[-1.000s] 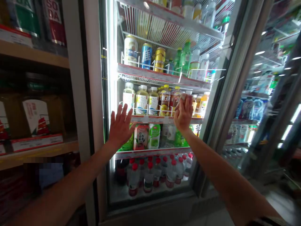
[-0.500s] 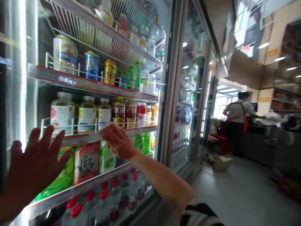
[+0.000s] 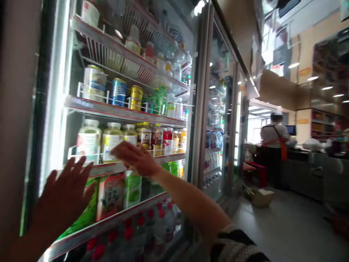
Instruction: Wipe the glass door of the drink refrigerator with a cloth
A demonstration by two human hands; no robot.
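Note:
My left hand [image 3: 69, 198] is at the lower left, fingers spread and holding nothing, in front of the lit drinks fridge. My right hand [image 3: 137, 158] reaches across the shelf edge [image 3: 109, 168], its fingers stretched out to the left, slightly blurred, with nothing seen in them. Behind and beside it stand bottles with white caps: one with a pink and white label [image 3: 88, 142], another with a yellow and white label [image 3: 111, 140]. Below, a red pack [image 3: 110, 196] and a green and white pack [image 3: 133, 189] stand. Whether either hand touches glass I cannot tell.
Cans [image 3: 94, 82] and green bottles stand on the shelf above; red-capped bottles [image 3: 160, 222] fill the bottom. More glass fridge doors [image 3: 218, 109] run to the right. A person [image 3: 274, 140] stands at a counter; a box [image 3: 262, 198] lies on the floor.
The view has swung left and up, so the fridge shelves sit further right and lower. A dark edge now shows at the left. Both hands keep much the same pose.

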